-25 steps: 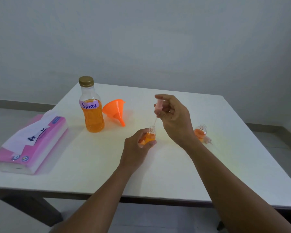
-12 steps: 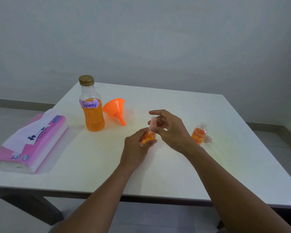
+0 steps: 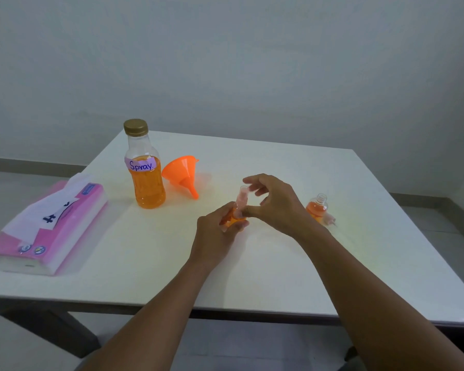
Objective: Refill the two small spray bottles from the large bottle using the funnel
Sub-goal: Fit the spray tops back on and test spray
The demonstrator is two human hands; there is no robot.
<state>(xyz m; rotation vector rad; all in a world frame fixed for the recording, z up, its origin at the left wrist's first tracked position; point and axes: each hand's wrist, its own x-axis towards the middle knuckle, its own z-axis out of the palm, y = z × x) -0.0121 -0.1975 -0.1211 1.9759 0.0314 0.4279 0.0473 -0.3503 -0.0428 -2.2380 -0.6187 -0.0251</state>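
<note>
My left hand (image 3: 217, 234) grips a small spray bottle (image 3: 235, 216) of orange liquid near the middle of the white table (image 3: 252, 263). My right hand (image 3: 276, 204) pinches its pink spray top (image 3: 243, 195), which sits in the bottle's neck. A second small bottle (image 3: 316, 207), uncapped and holding orange liquid, stands to the right, with its pink spray top (image 3: 329, 219) lying beside it. The large bottle (image 3: 144, 167) labelled "Spray", gold cap on, stands at the back left. The orange funnel (image 3: 182, 174) lies on its side next to it.
A pink tissue pack (image 3: 48, 228) lies at the table's left edge. A grey wall rises behind the table. The floor shows on both sides.
My right hand has brought the pink spray top down from above into the neck of the small bottle and now holds it there. My left hand has kept the bottle still.
</note>
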